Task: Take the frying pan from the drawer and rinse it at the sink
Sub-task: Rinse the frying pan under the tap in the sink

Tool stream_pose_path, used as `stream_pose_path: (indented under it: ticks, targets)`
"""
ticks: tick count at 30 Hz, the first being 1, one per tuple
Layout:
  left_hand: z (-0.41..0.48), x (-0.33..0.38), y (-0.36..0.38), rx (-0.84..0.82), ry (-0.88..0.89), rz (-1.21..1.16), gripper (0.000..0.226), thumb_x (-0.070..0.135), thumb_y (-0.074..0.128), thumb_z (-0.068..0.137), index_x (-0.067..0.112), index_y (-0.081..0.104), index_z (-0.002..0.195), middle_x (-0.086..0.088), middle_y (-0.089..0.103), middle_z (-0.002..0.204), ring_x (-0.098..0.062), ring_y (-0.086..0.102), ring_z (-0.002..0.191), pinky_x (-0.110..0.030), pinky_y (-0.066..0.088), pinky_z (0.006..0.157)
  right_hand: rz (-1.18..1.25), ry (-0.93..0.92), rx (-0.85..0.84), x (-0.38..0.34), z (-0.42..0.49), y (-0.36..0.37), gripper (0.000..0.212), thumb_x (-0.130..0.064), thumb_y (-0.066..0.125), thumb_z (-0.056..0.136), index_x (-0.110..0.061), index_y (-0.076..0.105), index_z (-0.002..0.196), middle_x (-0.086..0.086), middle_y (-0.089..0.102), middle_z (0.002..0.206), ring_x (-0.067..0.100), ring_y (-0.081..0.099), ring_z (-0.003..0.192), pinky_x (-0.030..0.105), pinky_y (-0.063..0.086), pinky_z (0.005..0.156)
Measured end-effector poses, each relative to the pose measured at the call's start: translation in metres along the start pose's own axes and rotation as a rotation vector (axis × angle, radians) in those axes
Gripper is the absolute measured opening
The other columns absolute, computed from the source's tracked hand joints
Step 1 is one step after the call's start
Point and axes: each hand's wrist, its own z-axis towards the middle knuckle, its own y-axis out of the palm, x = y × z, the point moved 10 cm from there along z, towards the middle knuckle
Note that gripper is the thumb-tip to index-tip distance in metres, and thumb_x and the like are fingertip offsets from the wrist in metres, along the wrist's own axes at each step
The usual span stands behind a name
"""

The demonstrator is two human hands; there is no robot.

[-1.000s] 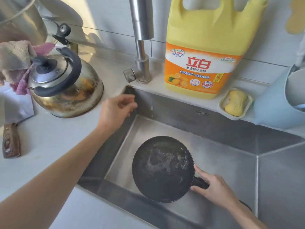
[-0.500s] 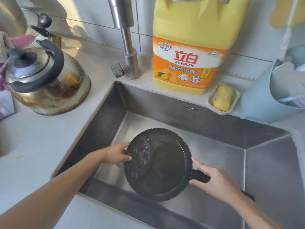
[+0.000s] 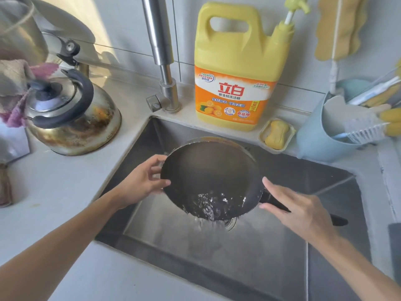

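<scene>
The black frying pan (image 3: 208,174) is lifted over the steel sink (image 3: 282,246) and tilted toward me, with water pouring off its near rim into the basin. My left hand (image 3: 141,183) grips the pan's left rim, thumb inside the edge. My right hand (image 3: 299,211) holds the black handle at the pan's right side, fingers wrapped over it; the handle's end sticks out behind my wrist. The steel tap (image 3: 160,53) rises behind the sink; no water runs from it in view.
A stained steel kettle (image 3: 71,114) sits on the counter at left, cloths beside it. A large yellow detergent jug (image 3: 238,68) and a soap dish (image 3: 276,134) stand on the back ledge. A blue caddy (image 3: 321,131) with brushes is at right.
My left hand left the tap area and took the pan's left rim. Both hands raised the pan from the sink floor and tipped it, so the water now spills out.
</scene>
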Motion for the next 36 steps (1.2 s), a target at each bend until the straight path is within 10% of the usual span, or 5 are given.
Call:
stream_pose_path:
  ticks: [5, 19, 26, 32, 36]
  targets:
    - [-0.008, 0.047, -0.005, 0.042, 0.146, -0.004, 0.046, -0.006, 0.076, 0.098, 0.026, 0.062, 0.129, -0.009, 0.08, 0.12, -0.036, 0.081, 0.106, -0.065, 0.064, 0.096, -0.179, -0.177, 0.162, -0.018, 0.011, -0.041, 0.063, -0.034, 0.087, 0.093, -0.008, 0.062, 0.145, 0.002, 0.081, 0.107, 0.018, 0.08, 0.079, 0.038, 0.058, 0.078]
    - [-0.041, 0.125, -0.008, 0.148, 0.454, 0.042, 0.083, -0.018, 0.069, 0.097, 0.065, 0.063, 0.104, -0.004, 0.075, 0.126, -0.008, 0.079, 0.101, -0.027, 0.066, 0.088, -0.3, -0.316, 0.351, -0.027, 0.024, -0.089, 0.061, -0.027, 0.095, 0.085, -0.004, 0.069, 0.136, 0.014, 0.083, 0.103, 0.026, 0.08, 0.068, 0.034, 0.051, 0.075]
    - [-0.038, 0.071, -0.009, 0.134, 0.304, 0.101, 0.063, -0.013, 0.071, 0.099, 0.049, 0.064, 0.112, -0.01, 0.073, 0.135, -0.03, 0.083, 0.108, -0.062, 0.066, 0.093, -0.241, -0.258, 0.21, -0.037, 0.007, -0.05, 0.066, -0.035, 0.091, 0.089, -0.011, 0.062, 0.143, 0.005, 0.083, 0.108, 0.019, 0.077, 0.068, 0.03, 0.059, 0.063]
    - [-0.039, 0.049, -0.019, 0.129, 0.189, 0.089, 0.059, -0.008, 0.074, 0.1, 0.045, 0.068, 0.126, -0.005, 0.076, 0.134, -0.036, 0.084, 0.104, -0.059, 0.067, 0.092, -0.119, -0.137, 0.101, -0.034, 0.011, -0.037, 0.061, -0.041, 0.083, 0.094, -0.01, 0.067, 0.144, 0.0, 0.079, 0.1, 0.023, 0.072, 0.061, 0.039, 0.062, 0.048]
    - [-0.039, 0.061, -0.031, 0.117, 0.121, 0.09, 0.045, 0.007, 0.069, 0.107, 0.025, 0.065, 0.148, -0.012, 0.082, 0.124, -0.038, 0.084, 0.102, -0.05, 0.071, 0.085, 0.225, 0.249, -0.168, -0.002, 0.028, -0.029, 0.075, -0.045, 0.092, 0.083, -0.037, 0.062, 0.15, -0.013, 0.078, 0.098, 0.012, 0.075, 0.073, 0.033, 0.065, 0.07]
